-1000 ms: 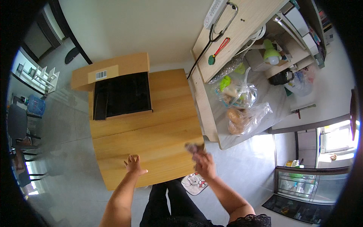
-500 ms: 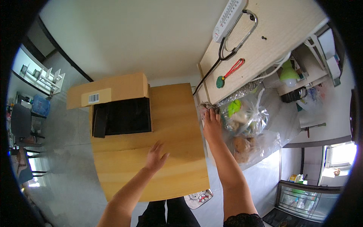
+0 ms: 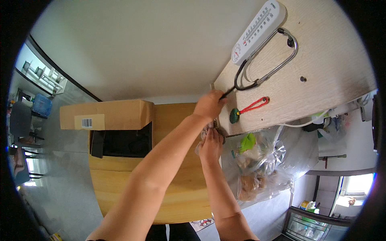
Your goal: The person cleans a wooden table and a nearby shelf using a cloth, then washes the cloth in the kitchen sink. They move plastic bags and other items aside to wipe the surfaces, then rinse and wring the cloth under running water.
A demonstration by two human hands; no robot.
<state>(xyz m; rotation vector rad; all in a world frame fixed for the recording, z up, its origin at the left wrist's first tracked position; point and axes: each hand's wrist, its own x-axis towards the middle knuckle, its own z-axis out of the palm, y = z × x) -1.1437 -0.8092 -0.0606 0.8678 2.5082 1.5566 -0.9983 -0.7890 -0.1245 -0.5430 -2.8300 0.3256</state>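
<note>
My left hand point(image 3: 210, 106) reaches across to the edge of the pale wooden board and closes around the black tubing point(image 3: 228, 92) of a stethoscope point(image 3: 262, 80). The metal ear tubes of the stethoscope lie on the board. Just below, my right hand point(image 3: 210, 145) grips a crumpled greyish-pink cloth point(image 3: 205, 132) at the board's corner; its fingers cover much of the cloth. Near the left hand lies a dark green pendant point(image 3: 235, 115) on a red cord point(image 3: 254, 105).
An open cardboard box point(image 3: 108, 110) with a black inside stands on the wooden table point(image 3: 120, 180). A white thermometer point(image 3: 257, 30) lies by the stethoscope. Clear plastic bags point(image 3: 261, 160) with contents hang right of my right arm.
My left hand has moved from over the table up and right onto the stethoscope tubing. My right hand stays on the cloth. The view has shifted, with the board now appearing larger.
</note>
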